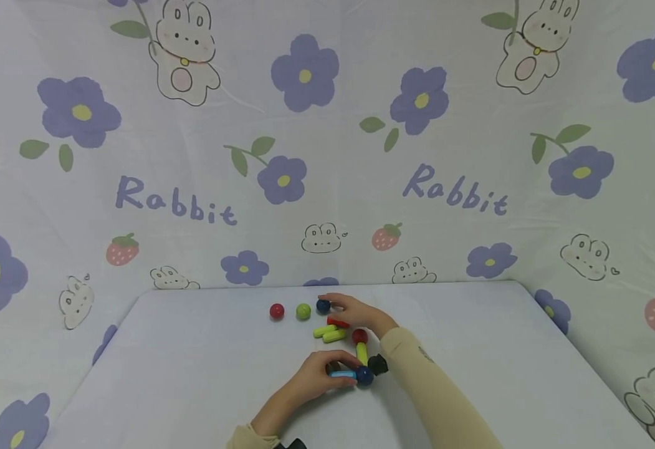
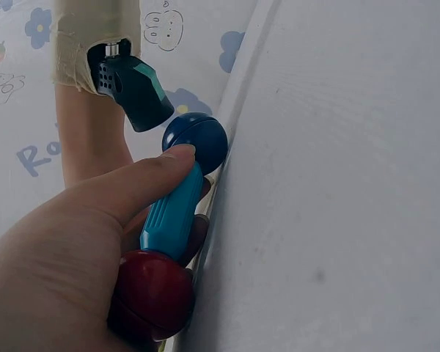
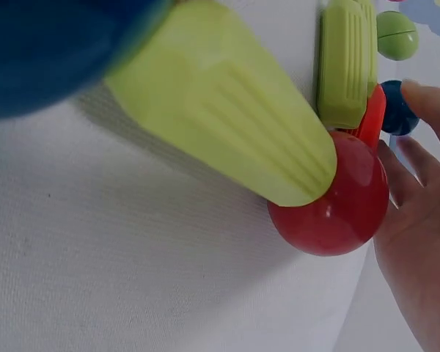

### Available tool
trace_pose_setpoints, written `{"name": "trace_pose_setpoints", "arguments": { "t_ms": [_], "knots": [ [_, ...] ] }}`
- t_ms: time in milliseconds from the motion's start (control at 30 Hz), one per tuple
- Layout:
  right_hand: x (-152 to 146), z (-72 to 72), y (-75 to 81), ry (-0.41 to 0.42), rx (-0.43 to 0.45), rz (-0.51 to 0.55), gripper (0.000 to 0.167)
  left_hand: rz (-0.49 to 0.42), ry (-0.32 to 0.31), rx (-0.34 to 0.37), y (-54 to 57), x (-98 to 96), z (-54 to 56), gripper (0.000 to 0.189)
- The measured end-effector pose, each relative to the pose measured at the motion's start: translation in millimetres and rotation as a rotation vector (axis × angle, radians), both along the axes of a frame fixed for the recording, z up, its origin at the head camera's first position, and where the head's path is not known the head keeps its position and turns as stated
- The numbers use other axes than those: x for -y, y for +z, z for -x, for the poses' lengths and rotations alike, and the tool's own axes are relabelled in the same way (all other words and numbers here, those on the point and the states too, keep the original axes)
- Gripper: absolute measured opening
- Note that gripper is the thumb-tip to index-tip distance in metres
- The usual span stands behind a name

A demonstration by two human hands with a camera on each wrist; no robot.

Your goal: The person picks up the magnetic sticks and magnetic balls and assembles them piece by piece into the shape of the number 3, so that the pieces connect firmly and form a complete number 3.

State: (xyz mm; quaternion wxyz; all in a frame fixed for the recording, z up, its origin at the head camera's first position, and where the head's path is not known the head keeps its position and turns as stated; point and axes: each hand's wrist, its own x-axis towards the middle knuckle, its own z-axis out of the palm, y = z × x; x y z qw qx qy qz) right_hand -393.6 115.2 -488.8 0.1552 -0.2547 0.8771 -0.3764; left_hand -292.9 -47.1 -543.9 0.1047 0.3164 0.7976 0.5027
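Observation:
My left hand holds a light blue ribbed rod between thumb and fingers. One end of that rod meets a dark blue ball, the other a red ball near the palm, which the hand mostly hides in the head view. From the dark blue ball a yellow-green rod runs away to a second red ball, making a joined piece. Farther back, my right hand has its thumb and fingers around a loose dark blue ball on the table.
Left of the right hand, a green ball and a red ball stand in a row. Two yellow-green rods and a red rod lie just in front of that hand. A patterned cloth hangs behind the white table.

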Motion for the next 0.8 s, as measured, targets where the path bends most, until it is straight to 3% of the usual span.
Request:
{"name": "trace_pose_setpoints", "arguments": {
  "t_ms": [133, 333, 433, 667, 800],
  "knots": [
    [3.3, -0.4, 0.1, -0.048, -0.011, 0.025, 0.048, -0.002, -0.005, -0.004, 1.1, 1.6, -0.5, 0.029],
    [8.1, 3.8, -9.7, -0.248, -0.020, 0.113, 0.034, -0.003, -0.015, -0.006, -1.6, 3.0, -0.1, 0.028],
    [8.1, 6.0, -13.4, -0.310, -0.039, 0.132, 0.027, 0.000, -0.008, -0.005, -2.9, 2.5, 0.0, 0.029],
    [3.3, 8.5, -18.7, -0.400, -0.081, 0.149, 0.019, -0.001, -0.002, 0.006, -1.7, 2.3, -0.8, 0.030],
    [-0.5, 9.2, -21.7, -0.415, -0.109, 0.131, 0.024, 0.003, -0.006, 0.007, -3.0, 2.7, 1.1, 0.030]
  ]
}}
